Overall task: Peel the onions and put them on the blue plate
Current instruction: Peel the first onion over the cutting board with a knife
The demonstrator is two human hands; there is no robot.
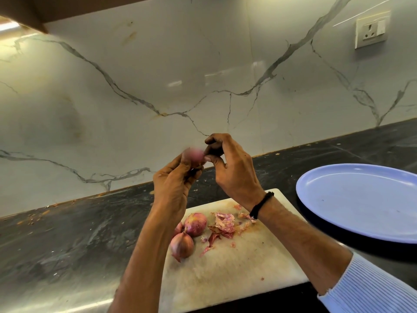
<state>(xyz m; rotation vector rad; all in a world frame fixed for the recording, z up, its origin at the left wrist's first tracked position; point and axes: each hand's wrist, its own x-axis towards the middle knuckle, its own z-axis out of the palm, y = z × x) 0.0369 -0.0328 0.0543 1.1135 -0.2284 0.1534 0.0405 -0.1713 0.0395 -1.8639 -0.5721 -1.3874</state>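
Above the board's (225, 267) far edge, left hand (173, 184) grips a round, pink, blurred onion (194, 155) — right hand (232, 170) pinches its side.

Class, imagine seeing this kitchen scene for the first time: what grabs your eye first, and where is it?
Mid-frame, the left hand grips a blurred onion while the right hand pinches at its edge. Below them, a white cutting board carries unpeeled onions and torn skins. At right, a blue plate sits on the dark counter.
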